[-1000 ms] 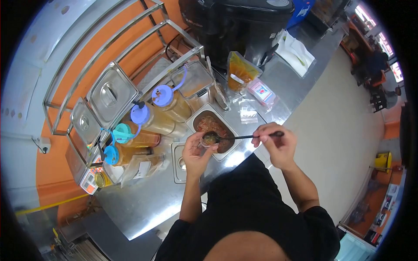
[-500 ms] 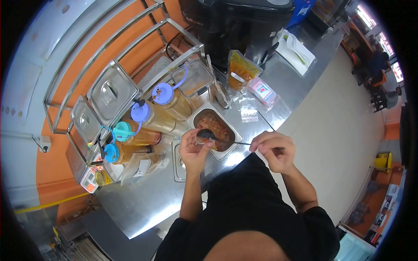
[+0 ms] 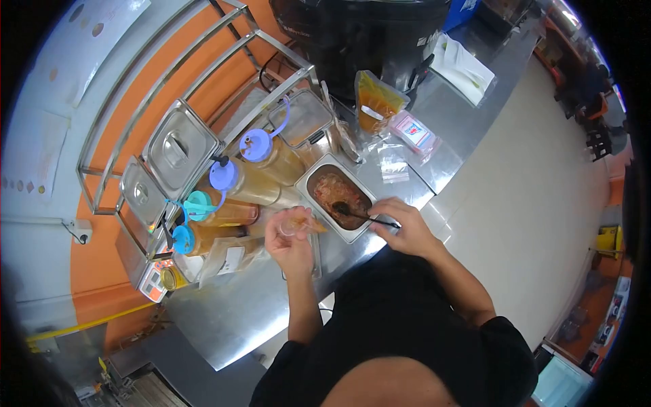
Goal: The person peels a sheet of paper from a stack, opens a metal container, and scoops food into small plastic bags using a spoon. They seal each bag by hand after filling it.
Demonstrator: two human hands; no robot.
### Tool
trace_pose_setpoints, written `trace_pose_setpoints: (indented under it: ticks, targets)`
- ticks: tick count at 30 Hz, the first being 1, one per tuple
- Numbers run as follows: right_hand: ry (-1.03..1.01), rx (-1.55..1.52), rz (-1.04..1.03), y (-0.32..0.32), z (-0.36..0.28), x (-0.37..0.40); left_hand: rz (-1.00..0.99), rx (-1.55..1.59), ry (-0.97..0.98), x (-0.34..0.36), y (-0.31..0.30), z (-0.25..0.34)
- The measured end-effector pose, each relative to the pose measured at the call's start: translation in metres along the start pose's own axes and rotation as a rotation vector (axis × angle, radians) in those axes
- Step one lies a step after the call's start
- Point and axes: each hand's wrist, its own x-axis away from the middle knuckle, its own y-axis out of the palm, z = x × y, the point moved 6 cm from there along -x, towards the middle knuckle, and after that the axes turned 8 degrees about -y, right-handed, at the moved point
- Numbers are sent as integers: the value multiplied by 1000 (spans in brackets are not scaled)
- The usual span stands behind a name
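Observation:
My left hand (image 3: 290, 251) holds a small clear plastic cup (image 3: 293, 225), tilted, with some orange-brown stuff at its side. My right hand (image 3: 408, 230) grips the thin handle of a black spoon (image 3: 346, 209). The spoon's bowl rests in a chunky reddish-brown sauce (image 3: 329, 190), inside a rectangular steel pan (image 3: 359, 233). The cup is beside the pan's near left edge, apart from the spoon. A steel lid (image 3: 316, 254) lies partly hidden behind my left hand and wrist.
Squeeze bottles with purple caps (image 3: 256, 145) and blue caps (image 3: 183, 239) stand left of the pan. Beyond it lie an orange sauce pouch (image 3: 378, 102), a pink-edged packet (image 3: 413, 132) and small clear bags (image 3: 395, 168). A large black appliance (image 3: 366, 41) stands at the back.
The spoon has gone from over the cup in my left hand down into the sauce. My left hand has drawn slightly left with the cup, and my right hand has moved left toward the pan.

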Motion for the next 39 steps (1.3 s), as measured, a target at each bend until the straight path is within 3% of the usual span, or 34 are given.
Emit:
trace_pose_setpoints:
  ticks: [1, 3, 4, 5, 7, 8, 9, 12, 19, 21, 22, 23, 25, 31, 39]
  targets:
    - [1, -5, 2, -4, -15, -7, 0, -5, -1, 5, 3, 3]
    - [-181, 311, 243, -29, -62, -14, -40, -125, 137, 18, 14, 16]
    - [-208, 184, 298, -28, -68, -3, -40, -126, 131, 21, 16, 16]
    - [-139, -39, 260, -18, -70, 4, -108, -142, 183, 26, 23, 18]
    - [361, -611, 68, 13, -67, 5, -180, -151, 222, 37, 36, 21]
    - [481, -806, 36, 24, -64, 7, -208, -207, 206, 43, 44, 23]
    - [489, -800, 35, 27, -61, 8, -231, -263, 193, 47, 49, 22]
    - [696, -1250, 59, 43, -54, 14, -259, -353, 220, 55, 44, 16]
    - [806, -1484, -98, 97, -38, 39, -107, -649, 169, 103, 1, 32]
    - [852, -1412, -202, 111, -27, 50, 162, -343, -408, 130, -40, 1]
    - [863, -1415, -216, 115, -23, 54, 209, -235, -550, 141, -41, -8]
    - [891, -1387, -278, 121, -19, 59, 224, -234, -550, 144, -43, -8]
    - [930, -1359, -350, 129, -9, 71, 286, 2, -821, 160, -49, -25]
    - [1043, -1285, -434, 139, 10, 92, 239, 143, -959, 166, -67, -52]
    - [966, -1273, -401, 137, 27, 92, 66, 169, -1037, 148, -61, -59]
